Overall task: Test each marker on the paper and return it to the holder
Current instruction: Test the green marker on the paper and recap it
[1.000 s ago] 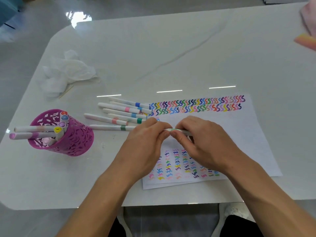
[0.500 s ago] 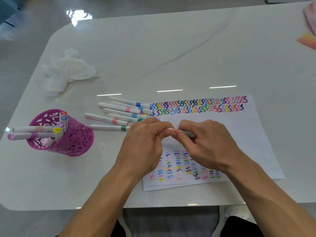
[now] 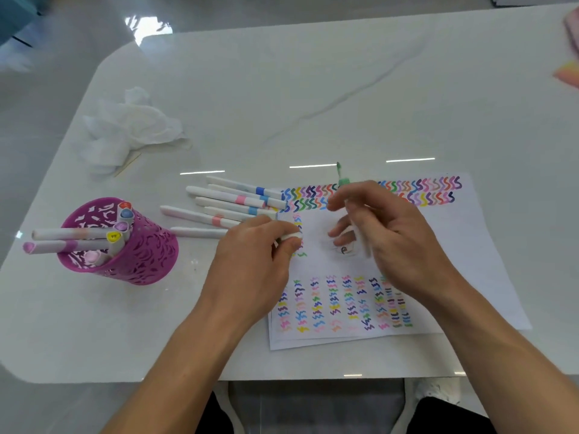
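Note:
My right hand (image 3: 388,233) holds an uncapped green marker (image 3: 342,183) over the paper (image 3: 470,245), its green tip pointing away from me past the top row of squiggles. My left hand (image 3: 253,255) pinches the marker's white cap (image 3: 293,236) just left of it, above the paper's left edge. Several capped white markers (image 3: 232,198) lie on the table left of the paper. The purple perforated holder (image 3: 138,255) stands further left with several markers in it; two lean out over its rim to the left.
Crumpled white tissue (image 3: 131,126) and a thin wooden stick lie behind the holder. Something pink (image 3: 570,67) sits at the table's far right edge. The white table's (image 3: 313,89) near edge runs just below the paper.
The two hands, joined on one marker before, have pulled apart. The cap stays in my left hand, and my right hand has swung the marker so its bare green tip points away.

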